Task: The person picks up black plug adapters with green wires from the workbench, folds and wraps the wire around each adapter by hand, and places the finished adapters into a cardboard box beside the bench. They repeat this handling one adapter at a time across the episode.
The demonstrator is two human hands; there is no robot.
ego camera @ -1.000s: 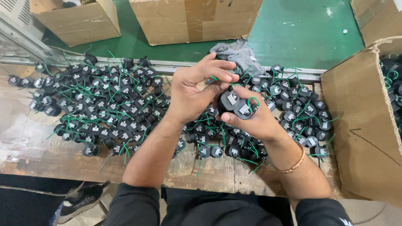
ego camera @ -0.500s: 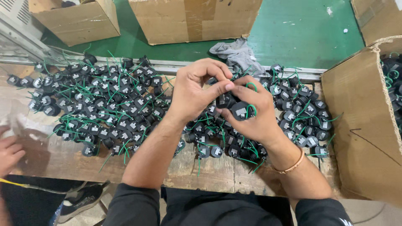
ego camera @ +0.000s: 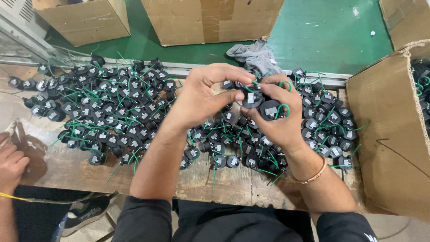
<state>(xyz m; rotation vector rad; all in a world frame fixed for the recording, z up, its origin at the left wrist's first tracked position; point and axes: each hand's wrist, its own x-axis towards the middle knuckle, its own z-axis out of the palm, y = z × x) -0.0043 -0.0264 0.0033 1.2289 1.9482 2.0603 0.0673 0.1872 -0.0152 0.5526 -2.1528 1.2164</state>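
A single head-worn camera looks steeply down from just above the person's own forearms, close over the wooden bench [ego camera: 53,166]. It faces forward across the bench's far edge to the green floor [ego camera: 322,40] beyond.

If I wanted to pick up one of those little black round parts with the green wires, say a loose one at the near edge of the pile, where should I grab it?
Likely by the round black body of a near-edge part, pinched across its sides from above. It lies apart there, and its green wire looks too thin to grip. The right hand holds one by its body.
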